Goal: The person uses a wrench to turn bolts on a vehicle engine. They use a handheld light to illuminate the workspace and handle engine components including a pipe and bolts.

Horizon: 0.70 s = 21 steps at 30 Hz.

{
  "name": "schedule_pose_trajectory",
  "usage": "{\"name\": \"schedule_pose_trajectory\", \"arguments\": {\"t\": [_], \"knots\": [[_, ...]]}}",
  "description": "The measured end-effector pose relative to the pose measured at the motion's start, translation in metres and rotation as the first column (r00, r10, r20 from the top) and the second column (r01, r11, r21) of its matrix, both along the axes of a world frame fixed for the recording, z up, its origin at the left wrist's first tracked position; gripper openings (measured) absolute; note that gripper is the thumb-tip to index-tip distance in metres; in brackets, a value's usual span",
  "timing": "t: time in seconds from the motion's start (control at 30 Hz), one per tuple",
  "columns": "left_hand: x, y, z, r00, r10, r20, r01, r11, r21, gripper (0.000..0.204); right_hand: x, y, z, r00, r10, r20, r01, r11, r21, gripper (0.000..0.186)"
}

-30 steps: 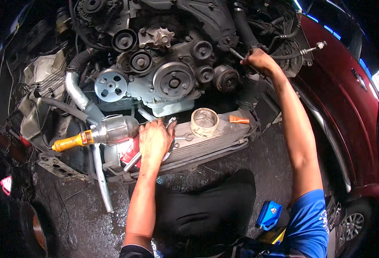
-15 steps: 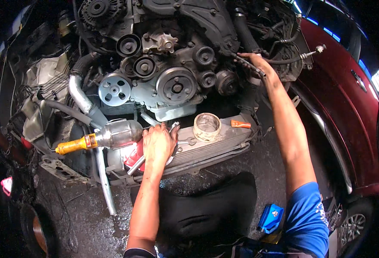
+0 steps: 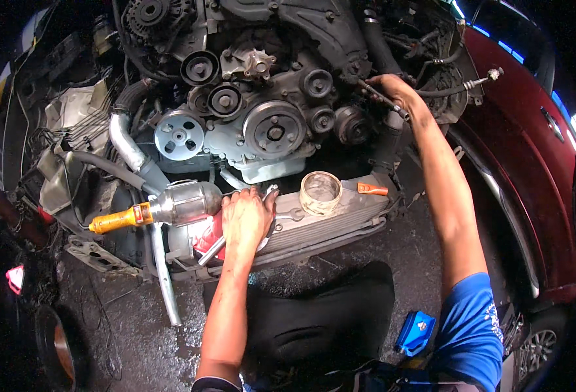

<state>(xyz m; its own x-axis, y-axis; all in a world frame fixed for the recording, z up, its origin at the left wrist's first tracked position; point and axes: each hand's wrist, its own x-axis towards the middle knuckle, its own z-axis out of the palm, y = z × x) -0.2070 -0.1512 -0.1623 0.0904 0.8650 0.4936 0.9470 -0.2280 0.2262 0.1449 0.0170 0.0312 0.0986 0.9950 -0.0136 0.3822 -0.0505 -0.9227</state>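
Note:
My left hand point(image 3: 245, 221) rests palm down on the top of the radiator point(image 3: 327, 225), leaning on its far edge with the fingers forward. Under and beside it lie a red and white cloth point(image 3: 204, 236), a metal bar point(image 3: 212, 250) and an open-ended wrench point(image 3: 292, 214). At the right of the exposed engine, my right hand point(image 3: 395, 93) is closed around a slim metal bar tool point(image 3: 386, 101). One end of that tool reaches toward the engine's side; its other end sticks out below the hand. What its far end touches cannot be made out.
A caged work lamp point(image 3: 186, 202) with a yellow handle lies left of my left hand. A round metal ring point(image 3: 321, 193) and an orange piece point(image 3: 372, 189) sit on the radiator. Pulleys point(image 3: 275, 130) face me. A red car door point(image 3: 529, 163) stands at right; a blue container point(image 3: 415, 333) is below.
The whole view has shifted slightly, so things appear a little further right. The outer end of the bar tool in my right hand has dipped slightly. My left hand stays on the radiator.

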Motion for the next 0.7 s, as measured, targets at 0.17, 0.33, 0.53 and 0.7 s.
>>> {"name": "schedule_pose_trajectory", "arguments": {"t": [0.17,0.33,0.53,0.7], "knots": [[-0.014,-0.002,0.001,1.0,0.018,-0.023,-0.019,1.0,-0.013,0.047,-0.015,0.016,-0.011,0.98,0.081,-0.179,-0.082,0.997,0.002,0.024],[-0.001,0.001,-0.001,0.999,-0.038,0.031,0.037,0.998,0.057,0.049,0.011,0.016,-0.004,0.999,0.035,-0.028,-0.036,0.999,-0.028,0.018],[-0.017,-0.002,-0.005,1.0,0.021,0.013,-0.022,0.999,0.037,0.05,-0.005,0.019,-0.023,0.929,0.141,-0.341,-0.15,0.989,0.001,0.024],[-0.011,-0.001,-0.005,1.0,0.007,0.019,-0.008,0.999,0.036,0.049,0.007,0.017,-0.024,0.968,-0.047,-0.247,0.066,0.995,0.07,0.017]]}}
